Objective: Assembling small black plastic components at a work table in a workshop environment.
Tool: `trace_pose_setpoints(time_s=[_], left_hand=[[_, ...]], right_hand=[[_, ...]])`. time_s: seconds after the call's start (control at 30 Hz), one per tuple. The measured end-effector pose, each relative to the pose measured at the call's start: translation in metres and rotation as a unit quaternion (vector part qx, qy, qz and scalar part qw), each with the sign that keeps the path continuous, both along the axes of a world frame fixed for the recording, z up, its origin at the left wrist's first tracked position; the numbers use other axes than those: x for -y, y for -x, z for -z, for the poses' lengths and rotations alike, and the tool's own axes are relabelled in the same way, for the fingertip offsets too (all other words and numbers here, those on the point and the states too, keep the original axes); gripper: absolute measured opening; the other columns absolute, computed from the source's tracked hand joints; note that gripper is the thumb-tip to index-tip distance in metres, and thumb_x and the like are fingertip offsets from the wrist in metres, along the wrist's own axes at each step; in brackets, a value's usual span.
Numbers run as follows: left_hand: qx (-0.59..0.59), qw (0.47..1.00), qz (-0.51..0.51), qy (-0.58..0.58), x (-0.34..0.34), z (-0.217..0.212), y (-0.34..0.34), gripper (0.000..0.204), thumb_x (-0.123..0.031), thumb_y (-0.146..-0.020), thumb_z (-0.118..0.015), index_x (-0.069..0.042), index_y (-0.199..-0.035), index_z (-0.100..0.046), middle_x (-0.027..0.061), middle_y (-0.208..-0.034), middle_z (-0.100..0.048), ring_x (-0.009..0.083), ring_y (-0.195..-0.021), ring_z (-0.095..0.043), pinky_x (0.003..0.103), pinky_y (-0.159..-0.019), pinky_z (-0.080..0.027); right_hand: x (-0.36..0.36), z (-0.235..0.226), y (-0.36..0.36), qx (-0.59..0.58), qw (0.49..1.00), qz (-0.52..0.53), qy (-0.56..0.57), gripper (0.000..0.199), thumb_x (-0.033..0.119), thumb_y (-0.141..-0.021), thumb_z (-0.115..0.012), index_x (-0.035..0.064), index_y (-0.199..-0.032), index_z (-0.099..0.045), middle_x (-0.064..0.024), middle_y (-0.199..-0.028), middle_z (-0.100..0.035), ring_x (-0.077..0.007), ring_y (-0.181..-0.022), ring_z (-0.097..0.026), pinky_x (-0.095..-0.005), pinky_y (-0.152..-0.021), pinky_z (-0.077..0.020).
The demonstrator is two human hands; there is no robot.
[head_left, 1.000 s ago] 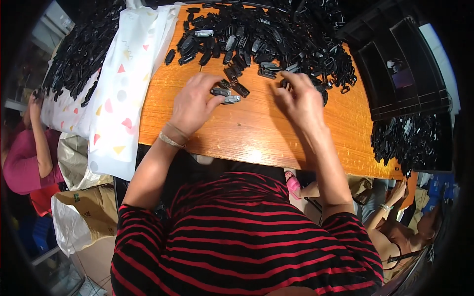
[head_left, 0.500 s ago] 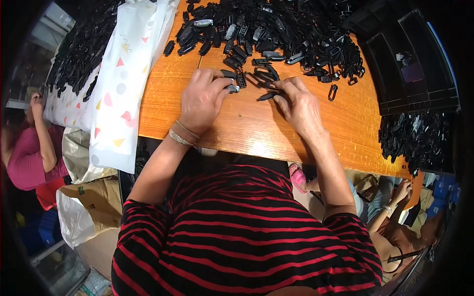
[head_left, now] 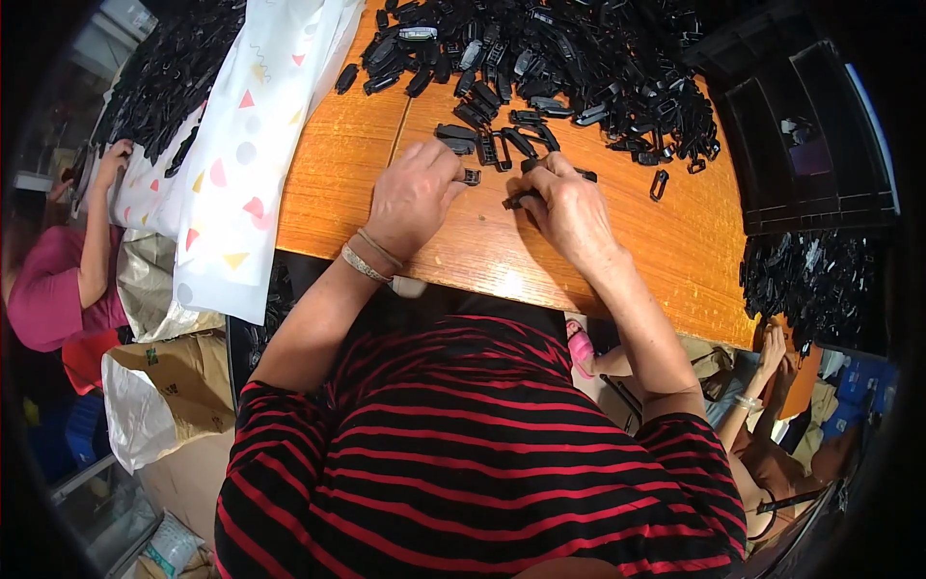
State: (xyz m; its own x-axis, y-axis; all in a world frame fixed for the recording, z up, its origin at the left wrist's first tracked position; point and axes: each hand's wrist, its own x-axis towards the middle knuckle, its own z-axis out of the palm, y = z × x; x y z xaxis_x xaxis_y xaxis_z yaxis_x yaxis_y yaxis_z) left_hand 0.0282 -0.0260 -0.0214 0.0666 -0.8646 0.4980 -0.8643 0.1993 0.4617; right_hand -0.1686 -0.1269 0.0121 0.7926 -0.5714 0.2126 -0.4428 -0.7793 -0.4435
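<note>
My left hand (head_left: 417,193) rests low over the table, its fingers curled closed on a small black plastic piece (head_left: 472,178) whose end shows past the fingertips. To the right, my right hand (head_left: 572,207) pinches a dark plastic part (head_left: 519,202) between thumb and fingers. Another black piece (head_left: 585,175) sticks out behind its knuckles; whether it is gripped too is hidden. Just beyond both hands lie several loose black parts, among them an open rectangular frame (head_left: 503,151) and a long dark piece (head_left: 456,133).
A large heap of black plastic parts (head_left: 579,68) covers the far side of the wooden table (head_left: 333,183). Patterned white sheeting (head_left: 227,193) drapes over the left edge. At right stands a black crate (head_left: 820,174) beside another heap (head_left: 810,289). Co-workers' arms (head_left: 95,251) show at both sides.
My left hand has shifted slightly right and nearer. My right hand has turned and drawn slightly nearer, and the frame piece now lies on the table beyond the hands.
</note>
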Motion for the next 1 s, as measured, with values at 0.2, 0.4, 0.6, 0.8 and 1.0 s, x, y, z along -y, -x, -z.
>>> trace_pose_setpoints(time_s=[0.2, 0.4, 0.6, 0.8, 1.0], left_hand=[[-0.338, 0.937, -0.007, -0.087, -0.008, 0.002, 0.011, 0.028, -0.002, -0.084, -0.066, 0.001, -0.111, -0.059, 0.0085, -0.091, -0.064, 0.0168, -0.077, -0.063, 0.027, -0.069, -0.05], [-0.643, 0.75, 0.073, -0.137, -0.014, 0.001, 0.025, 0.029, -0.006, -0.092, -0.062, 0.003, -0.119, -0.056, 0.0046, -0.098, -0.064, 0.0082, -0.078, -0.062, 0.02, -0.069, -0.051], [-0.67, 0.737, 0.051, -0.07, -0.013, -0.007, 0.035, 0.026, -0.007, -0.093, -0.06, 0.002, -0.118, -0.057, 0.0047, -0.096, -0.065, 0.0069, -0.077, -0.061, 0.019, -0.068, -0.05], [-0.672, 0.735, 0.053, -0.069, -0.018, -0.009, 0.03, 0.026, -0.006, -0.093, -0.06, 0.003, -0.117, -0.057, 0.0044, -0.095, -0.066, 0.0067, -0.076, -0.06, 0.019, -0.068, -0.05], [-0.665, 0.741, 0.066, -0.059, -0.02, -0.008, 0.024, 0.028, -0.005, -0.092, -0.061, 0.004, -0.118, -0.057, 0.0043, -0.094, -0.065, 0.006, -0.074, -0.058, 0.02, -0.066, -0.048]], right_hand=[[0.0, -0.004, 0.01, -0.033, 0.999, -0.024, -0.023, 0.02, 0.003, -0.075, -0.072, 0.0011, -0.092, -0.061, -0.0169, -0.085, -0.06, -0.039, -0.077, -0.061, -0.0442, -0.067, -0.0501], [-0.008, -0.002, -0.005, 0.048, 0.984, 0.066, -0.162, 0.016, 0.004, -0.082, -0.069, 0.0009, -0.094, -0.059, -0.0114, -0.075, -0.061, -0.0245, -0.065, -0.062, -0.0324, -0.06, -0.0488], [-0.027, 0.006, -0.029, 0.243, 0.967, 0.039, -0.07, 0.024, 0.002, -0.087, -0.063, -0.0001, -0.111, -0.062, -0.0108, -0.09, -0.061, -0.0159, -0.072, -0.062, -0.0269, -0.062, -0.0493], [-0.042, 0.004, -0.026, 0.257, 0.957, 0.007, -0.133, 0.031, 0.001, -0.088, -0.063, 0.0014, -0.12, -0.061, -0.011, -0.102, -0.059, -0.0179, -0.083, -0.062, -0.0263, -0.069, -0.0518], [-0.049, 0.005, -0.028, 0.313, 0.906, 0.058, -0.278, 0.032, 0.001, -0.088, -0.066, 0.0005, -0.119, -0.061, -0.0061, -0.097, -0.057, -0.0124, -0.084, -0.06, -0.0245, -0.072, -0.0513]])
